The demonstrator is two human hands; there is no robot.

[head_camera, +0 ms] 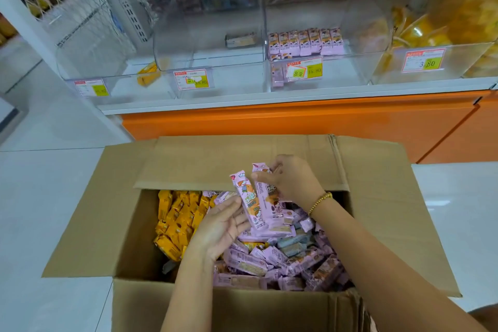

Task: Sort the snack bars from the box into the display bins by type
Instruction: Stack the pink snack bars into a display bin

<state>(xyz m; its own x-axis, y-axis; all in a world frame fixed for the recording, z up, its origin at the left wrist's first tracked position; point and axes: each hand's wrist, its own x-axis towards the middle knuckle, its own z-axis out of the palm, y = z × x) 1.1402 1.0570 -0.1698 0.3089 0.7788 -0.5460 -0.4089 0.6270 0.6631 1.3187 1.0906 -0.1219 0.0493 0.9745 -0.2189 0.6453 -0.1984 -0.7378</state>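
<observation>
The front wall of an open cardboard box [242,310] is seen closest, and two bare forearms are reached over it. Above the box's contents a pair of pink bars [246,199] is held upright and side by side. The pair is pinched near its upper ends between the thumb and curled fingers of the right hand [291,183], on whose wrist a beaded bracelet [319,202] is worn. The left hand [223,226] is turned palm up with its fingers spread and nearly straight, and the lower part of the nearer bar is touched by its fingertips. Under and to the right of both hands the box is filled with loose pink bars [283,261]. To the left of the left hand a heap of yellow bars [177,218] is packed against the box wall. Beyond the hands, clear display bins [210,21] are lined up on a white shelf over an orange base [296,121]. A row of pink bars [304,42] is stood upright in the bin straight past the right hand, and a single yellow bar [147,74] is seen in a bin further left. Price tags [423,60] are fixed to the bin fronts.
</observation>
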